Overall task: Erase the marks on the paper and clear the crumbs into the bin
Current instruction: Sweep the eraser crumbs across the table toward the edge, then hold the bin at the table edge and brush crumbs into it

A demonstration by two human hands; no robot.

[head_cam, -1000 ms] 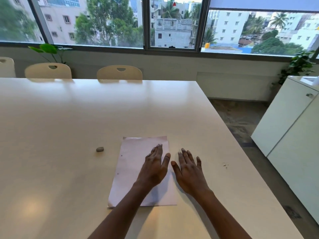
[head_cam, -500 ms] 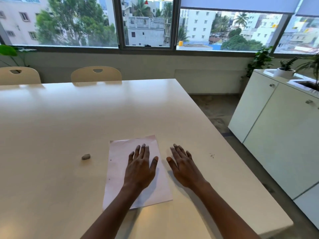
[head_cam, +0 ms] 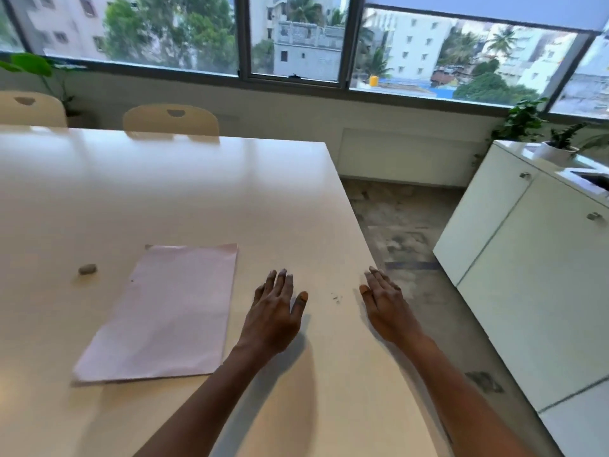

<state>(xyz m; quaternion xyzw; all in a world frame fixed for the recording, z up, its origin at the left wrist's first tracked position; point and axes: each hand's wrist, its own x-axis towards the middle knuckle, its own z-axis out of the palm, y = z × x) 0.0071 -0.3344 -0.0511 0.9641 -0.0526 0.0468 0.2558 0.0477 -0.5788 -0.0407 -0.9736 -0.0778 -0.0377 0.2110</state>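
Note:
A pale pink sheet of paper [head_cam: 168, 311] lies flat on the white table [head_cam: 164, 192], with no marks that I can make out. A small grey eraser [head_cam: 87, 269] sits to its left. A little cluster of dark crumbs [head_cam: 336, 298] lies near the table's right edge. My left hand [head_cam: 276, 311] rests flat on the table just right of the paper, fingers straight. My right hand [head_cam: 384, 301] lies flat at the table's right edge, fingers straight. The crumbs are between my two hands. No bin is in view.
Two cream chairs [head_cam: 171, 122] stand at the table's far side. White cabinets [head_cam: 527, 258] with potted plants [head_cam: 557, 143] on top line the right wall, across a strip of grey floor [head_cam: 405, 232]. Windows run along the back.
Both hands have slid right: the left one came off the paper onto bare table, the right one reached the table's edge. The view has turned right too.

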